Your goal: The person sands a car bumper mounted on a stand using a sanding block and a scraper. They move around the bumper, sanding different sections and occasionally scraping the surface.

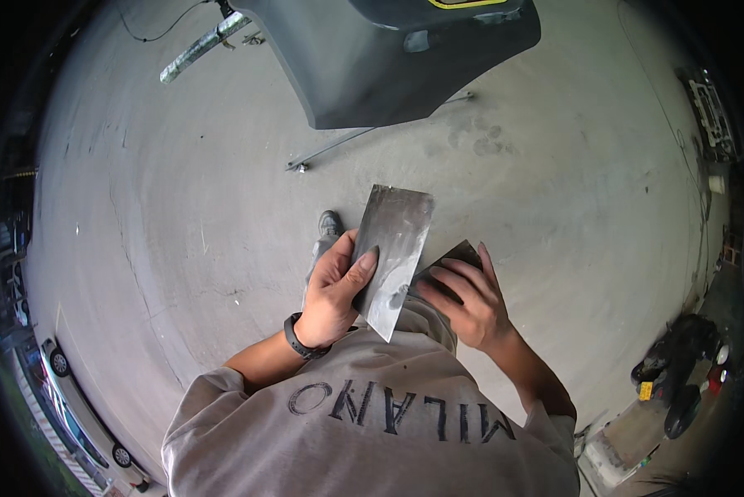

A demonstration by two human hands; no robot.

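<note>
In front of my body, my left hand is closed around the left edge of a flat, rectangular metal putty plate, with the thumb pressed on its face. The plate is tilted, its lower corner pointing toward my shirt. Smears and a grey patch mark its lower part. Just to the right, my right hand grips a dark metal scraper; the fingers hide much of it. The scraper's lower left side comes close to the plate, and I cannot tell whether they touch.
Ahead hangs a dark grey car body panel with a lighter patch, above a thin stand leg on the concrete floor. A wrapped bar sticks out leftward. A car stands far left, a motorcycle at right.
</note>
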